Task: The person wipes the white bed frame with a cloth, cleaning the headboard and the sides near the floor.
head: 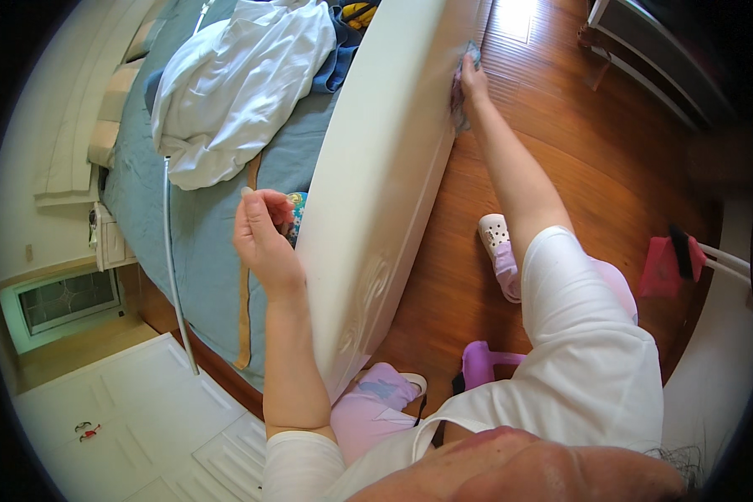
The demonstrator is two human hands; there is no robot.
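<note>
My right hand (472,78) holds a crumpled cloth (458,103), bluish and purple, against the outer face of the cream bed footboard (351,157), low down near the floor. The footboard runs diagonally between my arms and has a carved scroll relief at its near end. Over its mattress side hangs my left hand (265,235), with fingers loosely curled and nothing seen in them. My left forearm rests along or just above the board's top edge. Beside those fingers, a blue-green patterned item (297,216) is partly hidden behind the board.
White fabric (245,88) lies bunched on the blue-grey bedspread (207,251), near a metal pole (174,276) and a tan strip (245,314). On the wooden floor (458,188) are my shoe (493,232) and a purple object (477,365). A red-pink item (662,267) stands at right.
</note>
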